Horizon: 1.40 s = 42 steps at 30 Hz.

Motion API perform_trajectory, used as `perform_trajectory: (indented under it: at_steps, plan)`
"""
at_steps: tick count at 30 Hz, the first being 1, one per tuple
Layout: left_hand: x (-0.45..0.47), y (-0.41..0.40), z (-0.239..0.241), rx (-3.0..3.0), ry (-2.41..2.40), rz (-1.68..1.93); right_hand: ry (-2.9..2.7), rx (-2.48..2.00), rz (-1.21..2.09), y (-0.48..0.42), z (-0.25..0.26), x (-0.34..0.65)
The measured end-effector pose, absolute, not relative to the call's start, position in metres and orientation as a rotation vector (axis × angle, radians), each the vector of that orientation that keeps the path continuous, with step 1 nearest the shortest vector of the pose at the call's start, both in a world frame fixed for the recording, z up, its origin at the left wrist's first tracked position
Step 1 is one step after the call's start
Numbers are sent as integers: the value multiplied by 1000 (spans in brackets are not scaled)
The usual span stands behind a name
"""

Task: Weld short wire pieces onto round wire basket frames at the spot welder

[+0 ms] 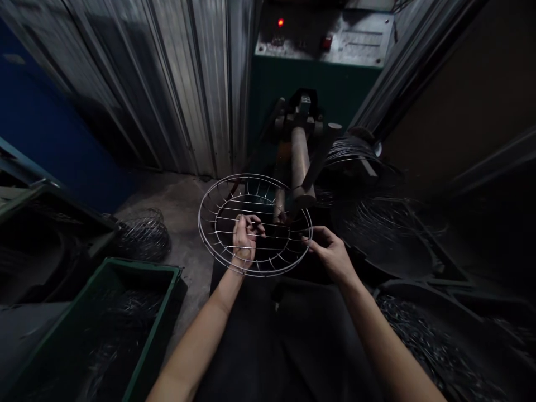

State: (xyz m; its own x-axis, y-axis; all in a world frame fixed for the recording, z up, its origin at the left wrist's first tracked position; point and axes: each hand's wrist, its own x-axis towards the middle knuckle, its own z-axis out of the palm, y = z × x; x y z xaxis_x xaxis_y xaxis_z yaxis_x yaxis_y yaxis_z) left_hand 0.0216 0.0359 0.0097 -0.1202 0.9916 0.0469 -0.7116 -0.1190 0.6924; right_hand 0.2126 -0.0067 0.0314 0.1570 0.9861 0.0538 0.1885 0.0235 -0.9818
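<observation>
A round wire basket (255,272), with a double-ring rim and parallel wires across its bottom, is held in front of the machine's electrode arms. My left hand (246,237) is among its bottom wires, fingers curled and closed around them; wires cross in front of parts of the hand. At the right side of the rim, my right hand (333,254) grips the basket between thumb and fingers. Just behind the basket, the thick upper electrode arm (299,153) points toward me, above a thinner lower electrode (279,204). Shadow hides where the basket meets the lower electrode.
A green bin (173,272) with metal pieces stands at lower left, near a wire bundle (144,234). On the right are a wire coil (352,149) and a container of small metal parts (422,329). The machine's control panel (355,42) shows a lit red lamp (280,22).
</observation>
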Motion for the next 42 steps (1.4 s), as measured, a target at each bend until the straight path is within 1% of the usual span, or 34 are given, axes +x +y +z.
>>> perform_trajectory:
  at_steps: [7, 12, 19, 26, 37, 42]
  plan:
    - [31, 39, 7, 551, 610, 1680, -1218, -1390, 802, 14, 37, 202]
    - [27, 41, 5, 590, 604, 1664, -1167, -1367, 857, 20, 33, 202]
    - [24, 34, 6, 662, 647, 1596, -1209, -1397, 922, -2, 27, 208]
    - [32, 36, 4, 659, 690, 1669, -1218, -1408, 783, 10, 31, 199]
    - [32, 34, -3, 700, 713, 1695, -1203, -1384, 826, 15, 27, 202]
    - [22, 32, -2, 724, 641, 1550, -1203, -1399, 902, -7, 23, 209]
